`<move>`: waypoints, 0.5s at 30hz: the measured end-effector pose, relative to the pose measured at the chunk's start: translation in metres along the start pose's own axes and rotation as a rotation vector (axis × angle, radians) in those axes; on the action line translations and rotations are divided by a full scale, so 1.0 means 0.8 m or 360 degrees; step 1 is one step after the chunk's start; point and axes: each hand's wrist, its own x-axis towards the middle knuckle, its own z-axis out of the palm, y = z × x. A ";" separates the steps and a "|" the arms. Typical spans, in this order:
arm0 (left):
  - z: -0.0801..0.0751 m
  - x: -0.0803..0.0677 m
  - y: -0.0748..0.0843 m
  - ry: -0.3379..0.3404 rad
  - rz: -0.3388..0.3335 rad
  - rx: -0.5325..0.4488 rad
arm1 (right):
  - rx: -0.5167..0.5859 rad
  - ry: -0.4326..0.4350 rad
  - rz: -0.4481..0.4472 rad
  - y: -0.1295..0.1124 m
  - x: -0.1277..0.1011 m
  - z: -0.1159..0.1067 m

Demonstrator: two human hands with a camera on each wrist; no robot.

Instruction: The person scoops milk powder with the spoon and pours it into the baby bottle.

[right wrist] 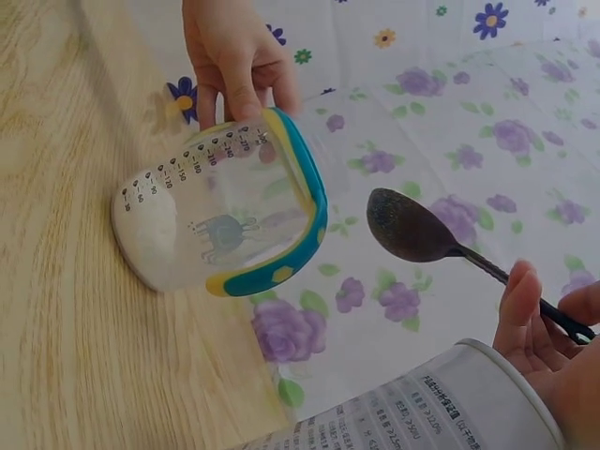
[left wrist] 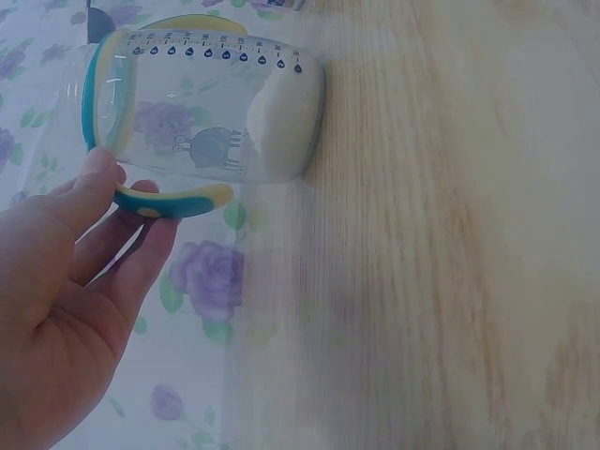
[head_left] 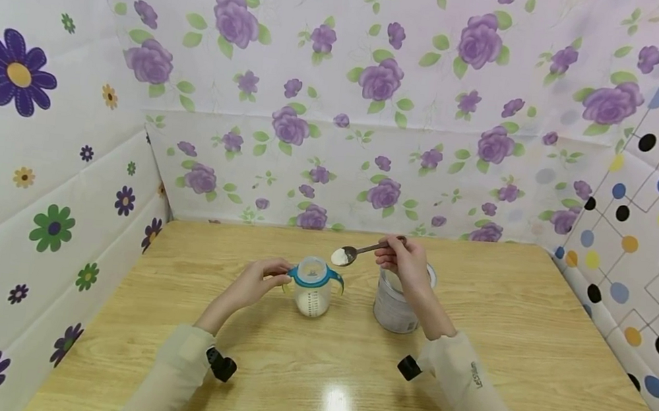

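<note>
Head view: left hand [head_left: 253, 284] pinches the handle [left wrist: 178, 204] of the bottle [head_left: 311, 300], likely steadying it on the surface [head_left: 298, 371]; right hand [head_left: 410, 263] pinches the spoon [head_left: 369, 248] — bowl up, presumably to keep powder [head_left: 340, 257] aboard — near the can [head_left: 396, 308].

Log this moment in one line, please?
left hand: holds bottle by handle; right hand: holds spoon with white powder; can: right of bottle

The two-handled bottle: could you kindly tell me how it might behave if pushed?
The two-handled bottle is probably light, being mostly empty. Its white contents, lying low, may help it resist tipping. Smooth-looking and clear, it could feel slippery.
</note>
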 end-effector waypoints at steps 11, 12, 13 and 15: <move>-0.001 0.001 -0.001 -0.0013 0.0014 -0.0008 | -0.0018 -0.0035 -0.0012 0.001 0.000 0.010; -0.001 0.001 -0.001 -0.0014 0.0012 -0.0010 | -0.0021 -0.0043 -0.0013 0.002 0.000 0.011; -0.001 0.001 -0.001 -0.0014 0.0012 -0.0010 | -0.0025 -0.0049 -0.0014 0.002 0.000 0.012; -0.001 0.001 -0.001 -0.0014 0.0015 -0.0013 | -0.0034 -0.0063 -0.0016 0.002 -0.001 0.013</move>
